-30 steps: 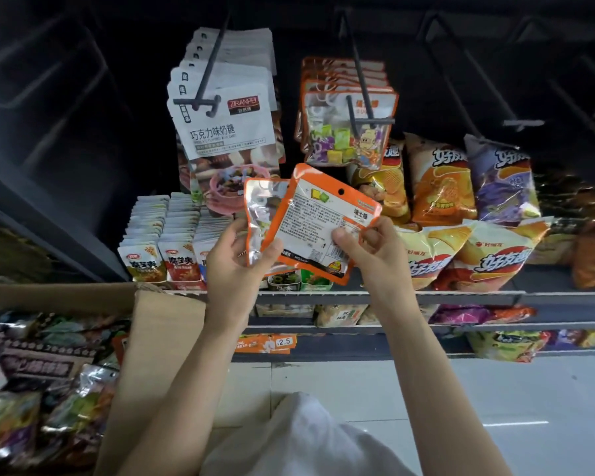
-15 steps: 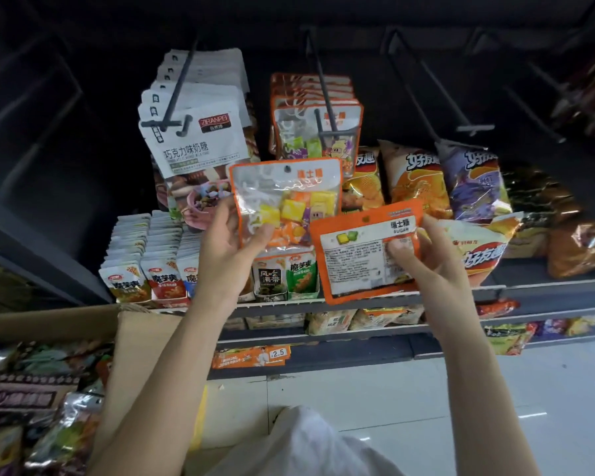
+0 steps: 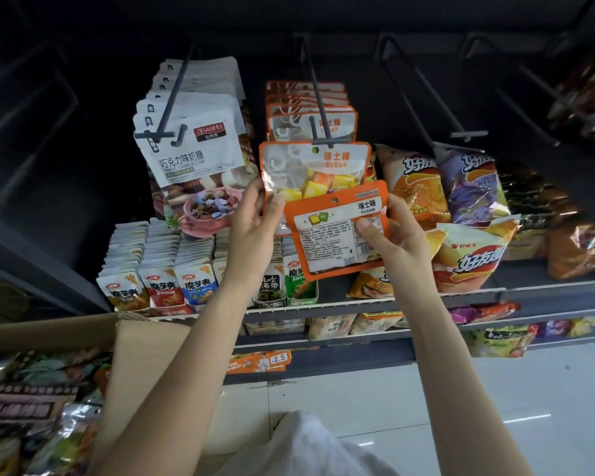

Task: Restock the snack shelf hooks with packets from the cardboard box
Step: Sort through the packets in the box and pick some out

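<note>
My left hand (image 3: 255, 214) grips an orange candy packet (image 3: 310, 170) by its lower left corner, front side out. Its hang hole sits right at the tip of the middle hook (image 3: 318, 111), where several matching orange packets (image 3: 306, 94) hang. My right hand (image 3: 397, 235) pinches a second orange packet (image 3: 334, 235) by its right edge, back label towards me, just below and in front of the first. The cardboard box (image 3: 145, 359) with mixed packets stands at the lower left.
White milk-candy packets (image 3: 193, 149) hang on the left hook. Two bare hooks (image 3: 426, 111) jut out to the right. Chip bags (image 3: 461, 214) and rows of small snack packs (image 3: 158, 269) fill the shelf below. A price tag (image 3: 258, 362) sits lower down.
My left hand has lifted its packet up and right to the middle hook's tip. My right hand has moved its packet left, under the first one.
</note>
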Tool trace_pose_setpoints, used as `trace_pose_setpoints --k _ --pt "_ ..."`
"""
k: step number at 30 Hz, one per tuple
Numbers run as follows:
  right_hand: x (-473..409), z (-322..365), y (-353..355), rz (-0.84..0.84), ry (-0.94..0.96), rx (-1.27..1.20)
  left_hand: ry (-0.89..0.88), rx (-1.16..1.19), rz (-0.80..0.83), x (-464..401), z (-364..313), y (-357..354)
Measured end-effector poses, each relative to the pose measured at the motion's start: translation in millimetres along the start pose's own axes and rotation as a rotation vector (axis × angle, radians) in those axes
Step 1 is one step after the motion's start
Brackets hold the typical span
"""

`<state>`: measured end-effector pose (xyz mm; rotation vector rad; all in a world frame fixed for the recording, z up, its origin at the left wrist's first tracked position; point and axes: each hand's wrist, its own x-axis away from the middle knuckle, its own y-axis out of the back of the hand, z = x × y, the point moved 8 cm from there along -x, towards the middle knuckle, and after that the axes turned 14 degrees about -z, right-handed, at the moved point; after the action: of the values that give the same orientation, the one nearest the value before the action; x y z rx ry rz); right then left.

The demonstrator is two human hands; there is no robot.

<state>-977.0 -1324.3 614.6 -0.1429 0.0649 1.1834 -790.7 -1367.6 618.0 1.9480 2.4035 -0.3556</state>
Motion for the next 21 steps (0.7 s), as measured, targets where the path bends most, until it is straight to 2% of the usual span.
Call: trace_pose_setpoints --k 10,16,18,21 --pt "-7 -12 3 -0.032 -0.035 0.034 -0.032 -0.107 -0.019 -7 9 -4" --pt "-13 -12 2 -0.051 -0.043 0.039 -0.112 -0.176 -0.053 -18 14 -5" --pt "-20 -13 -1 -0.062 -0.027 0.070 -0.214 -0.252 -0.130 -25 13 -3" --pt "-39 -16 -6 -0.109 0.030 0.172 -0.451 -0.488 -0.300 -35 -1 0"
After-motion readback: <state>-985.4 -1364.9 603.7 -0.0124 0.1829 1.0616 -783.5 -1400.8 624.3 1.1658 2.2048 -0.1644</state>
